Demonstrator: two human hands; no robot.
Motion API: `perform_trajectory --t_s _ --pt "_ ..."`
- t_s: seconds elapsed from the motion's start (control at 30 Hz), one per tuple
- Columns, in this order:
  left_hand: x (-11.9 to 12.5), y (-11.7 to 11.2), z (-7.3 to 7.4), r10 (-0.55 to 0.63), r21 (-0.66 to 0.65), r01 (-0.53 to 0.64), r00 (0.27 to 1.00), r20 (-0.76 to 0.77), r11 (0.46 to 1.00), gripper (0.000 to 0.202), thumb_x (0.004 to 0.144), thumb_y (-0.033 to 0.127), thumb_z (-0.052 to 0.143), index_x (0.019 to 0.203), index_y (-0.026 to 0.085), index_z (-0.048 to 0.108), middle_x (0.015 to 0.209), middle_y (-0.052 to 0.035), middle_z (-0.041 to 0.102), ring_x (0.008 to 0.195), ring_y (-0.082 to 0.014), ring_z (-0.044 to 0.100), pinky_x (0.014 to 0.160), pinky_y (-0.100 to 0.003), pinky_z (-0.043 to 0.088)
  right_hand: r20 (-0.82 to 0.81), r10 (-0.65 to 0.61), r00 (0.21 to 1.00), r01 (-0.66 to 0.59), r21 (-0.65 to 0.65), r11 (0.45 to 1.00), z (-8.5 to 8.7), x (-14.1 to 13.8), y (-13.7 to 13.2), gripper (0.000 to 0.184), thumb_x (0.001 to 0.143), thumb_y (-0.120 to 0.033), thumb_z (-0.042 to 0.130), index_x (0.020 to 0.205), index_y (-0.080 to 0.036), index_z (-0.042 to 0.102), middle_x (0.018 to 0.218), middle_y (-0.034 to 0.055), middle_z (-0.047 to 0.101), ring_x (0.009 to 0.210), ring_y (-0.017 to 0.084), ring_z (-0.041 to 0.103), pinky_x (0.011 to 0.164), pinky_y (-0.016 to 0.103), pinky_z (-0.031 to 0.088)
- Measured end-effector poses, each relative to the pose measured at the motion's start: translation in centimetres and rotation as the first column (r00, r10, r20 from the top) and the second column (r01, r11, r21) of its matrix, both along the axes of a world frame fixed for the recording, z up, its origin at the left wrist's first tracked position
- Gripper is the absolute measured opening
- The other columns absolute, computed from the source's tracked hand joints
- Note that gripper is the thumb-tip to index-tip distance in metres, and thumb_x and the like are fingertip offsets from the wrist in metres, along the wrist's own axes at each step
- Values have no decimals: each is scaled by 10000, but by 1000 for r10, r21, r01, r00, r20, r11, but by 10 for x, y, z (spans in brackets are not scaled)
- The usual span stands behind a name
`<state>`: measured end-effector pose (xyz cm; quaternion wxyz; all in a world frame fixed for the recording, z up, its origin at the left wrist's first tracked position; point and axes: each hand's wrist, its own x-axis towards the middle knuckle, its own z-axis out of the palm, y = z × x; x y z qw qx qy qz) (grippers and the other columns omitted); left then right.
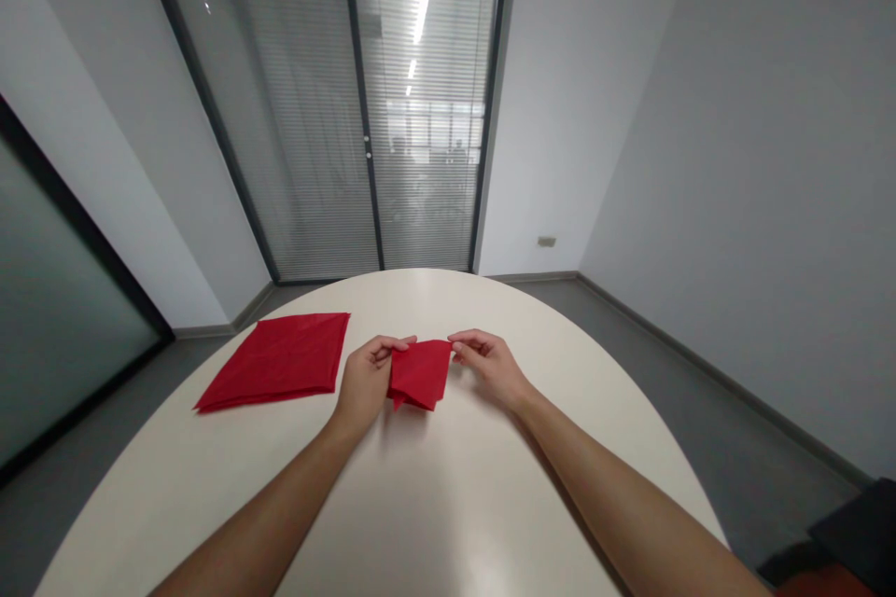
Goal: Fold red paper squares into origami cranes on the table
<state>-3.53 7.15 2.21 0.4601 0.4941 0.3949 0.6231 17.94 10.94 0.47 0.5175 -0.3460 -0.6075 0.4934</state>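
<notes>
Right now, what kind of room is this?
Probably a small office or meeting room: there's a rounded cream-white table, tall dark-framed glass panels with thin slatted blinds, and a plain pale wall.

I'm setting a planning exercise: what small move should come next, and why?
Perhaps squaring up the small red piece: its lower edges hang out of line, while the left grip and right grip hold it near the top.
</notes>
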Motion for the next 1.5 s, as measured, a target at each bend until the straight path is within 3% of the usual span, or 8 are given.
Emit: perform_trajectory --t_s 0.2,0.47,0.67,0.93,1.1,1.27,1.37,1.5 --pt "1 2 0 -11 -55 14 999 49 998 371 591 428 863 744 151 668 958 -166 783 864 -298 751 782 -414 595 31 28 999 -28 -17 999 -3 1 3 338 768 -489 767 919 -188 746 817 41 723 731 167 617 752 338 487" --pt "2 3 -3 27 -77 -28 1000 -11 997 300 661 400 796 787 152 685 984 -175 779 822 -287 755 654 -348 582 52 48 997 -48 5 999 -2 0 3 339 812 -511 724 884 -179 719 822 37 697 736 158 592 756 323 477" --pt "1 3 0 26 -24 -26 1000 0 999 289 654 394 806 781 151 715 983 -175 780 927 -294 744 856 -420 573 68 47 997 -48 18 999 1 0 0 362 818 -534 712 878 -177 709 818 37 691 746 162 597 765 322 482" --pt "-1 2 -6 5 11 -4 994 -111 1000 115 749 271 674 764 171 728 1117 -141 757 1061 -285 706 942 -429 535 -39 79 996 -83 -107 991 2 -3 -1 428 796 -547 735 1045 -201 697 906 50 715 830 187 655 804 342 505" --pt "0 2 -8 -29 31 35 984 -178 999 133 788 263 642 820 180 741 1164 -134 741 1109 -278 687 1000 -443 500 -80 142 987 -151 -115 982 -5 -8 1 399 774 -474 786 1028 -184 683 815 24 714 747 158 645 755 310 481" --pt "-1 3 -6 -37 65 55 968 -246 996 187 824 303 602 876 192 744 1165 -127 742 1153 -265 664 1060 -440 456 -90 79 993 -88 -99 991 -8 -6 4 380 755 -433 810 1006 -175 688 775 13 710 704 142 627 729 296 468" --pt "-1 2 -4 -23 43 34 972 -233 998 245 838 364 590 920 184 735 1164 -133 739 1108 -266 680 1007 -419 492 -116 56 992 -69 -106 992 -8 -6 5 383 734 -429 822 992 -180 688 754 2 696 686 141 621 714 297 470" --pt "1 0 -3 -53 -56 46 989 -137 997 386 817 444 644 1084 167 673 1087 -140 755 954 -261 725 815 -361 559 -126 25 992 -39 -106 994 -8 -7 6 385 718 -427 831 975 -181 683 748 -4 681 669 140 616 694 292 471"
